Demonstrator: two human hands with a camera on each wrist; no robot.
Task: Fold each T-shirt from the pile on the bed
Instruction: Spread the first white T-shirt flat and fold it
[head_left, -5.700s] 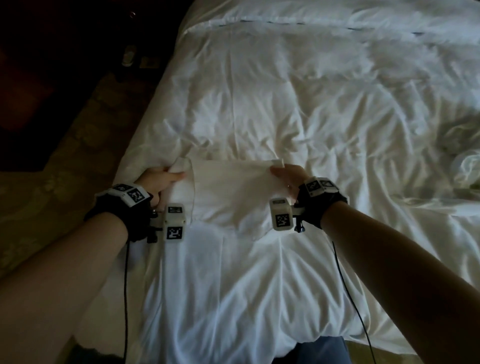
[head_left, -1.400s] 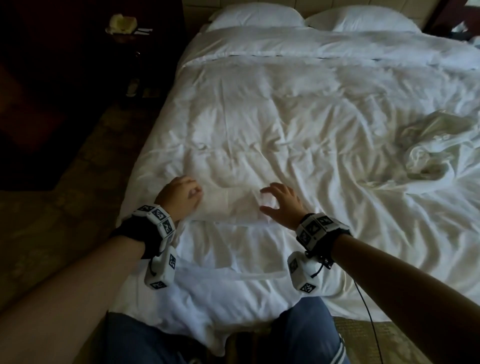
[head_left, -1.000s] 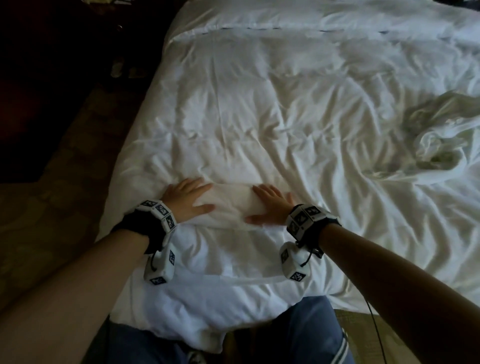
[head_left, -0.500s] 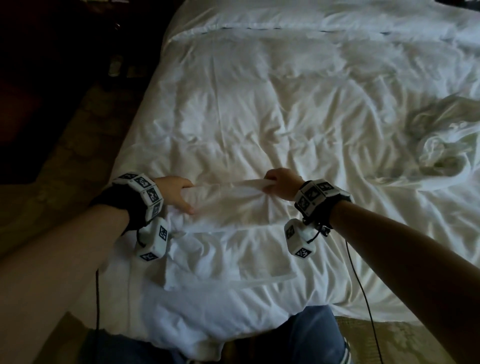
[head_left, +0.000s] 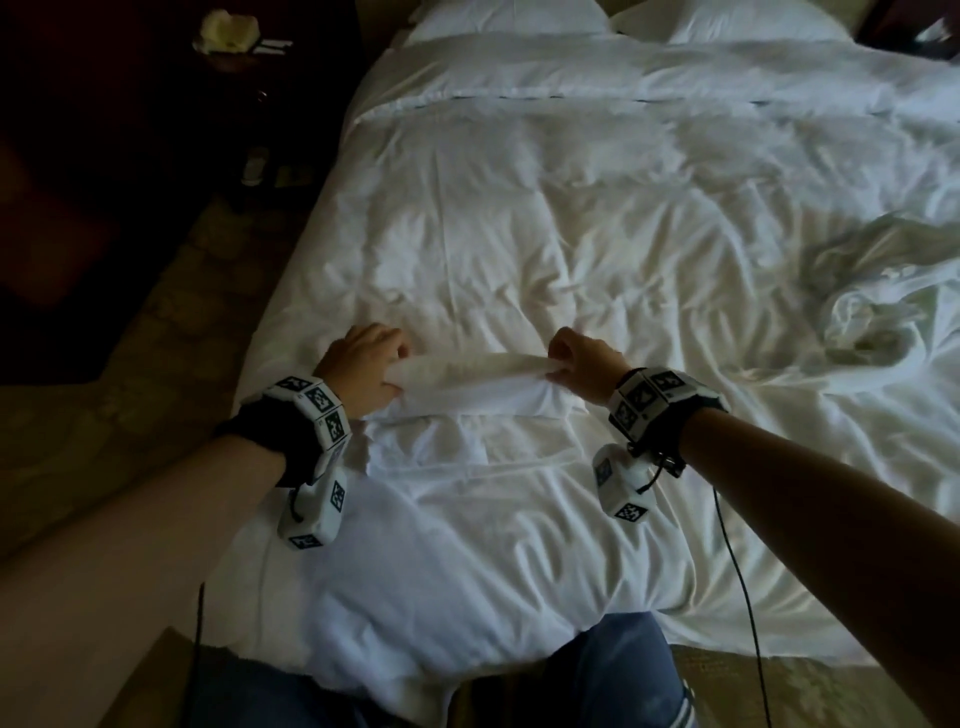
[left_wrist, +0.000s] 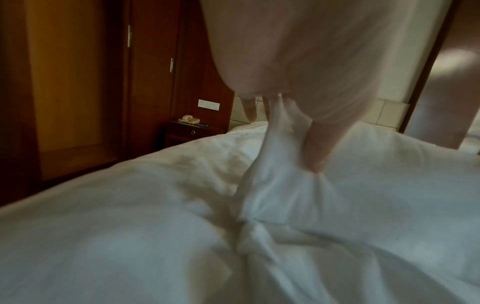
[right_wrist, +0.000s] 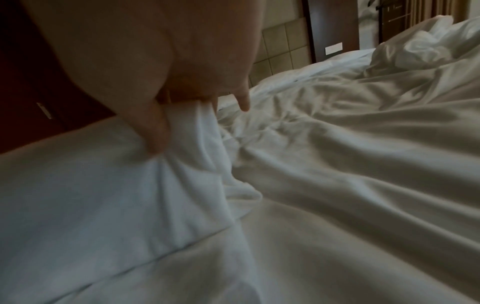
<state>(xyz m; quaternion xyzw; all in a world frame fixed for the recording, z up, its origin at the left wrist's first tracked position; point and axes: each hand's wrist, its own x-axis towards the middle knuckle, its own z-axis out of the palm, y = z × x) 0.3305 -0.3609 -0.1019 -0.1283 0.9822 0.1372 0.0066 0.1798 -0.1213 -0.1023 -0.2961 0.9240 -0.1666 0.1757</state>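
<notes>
- Head view: a white T-shirt (head_left: 475, 387) lies on the bed (head_left: 571, 208), near the bed's 6 o'clock edge and close to the person.
- The left hand (head_left: 361, 364) pinches the shirt's far edge at its 9 o'clock end. The right hand (head_left: 587, 364) pinches the same edge at its 3 o'clock end.
- Both hands have their fingers curled tight on the cloth. The edge is lifted a little and pulled straight between them.
- The lifted strip is long and thin. It runs from 9 o'clock to 3 o'clock. The rest of the shirt lies flat toward 6 o'clock.
- A crumpled pile of shirts (head_left: 878, 291) sits at 3 o'clock, well apart from the hands. The picture edge cuts it off.
- The shirt and the bed cover are both white, so the shirt's near edge is hard to find.
- Left wrist view: the left hand's fingers (left_wrist: 319, 148) point down, and cloth is bunched between thumb and fingers. The picture is blurry.
- A dark bedside stand (left_wrist: 192, 131) with a phone (left_wrist: 189, 119) is at 11 o'clock.
- Right wrist view: the right hand's fingers (right_wrist: 155, 131) grip a fold of the shirt, which hangs toward 6 o'clock. The little finger sticks out free.
- The fingertips are hidden in the cloth.
</notes>
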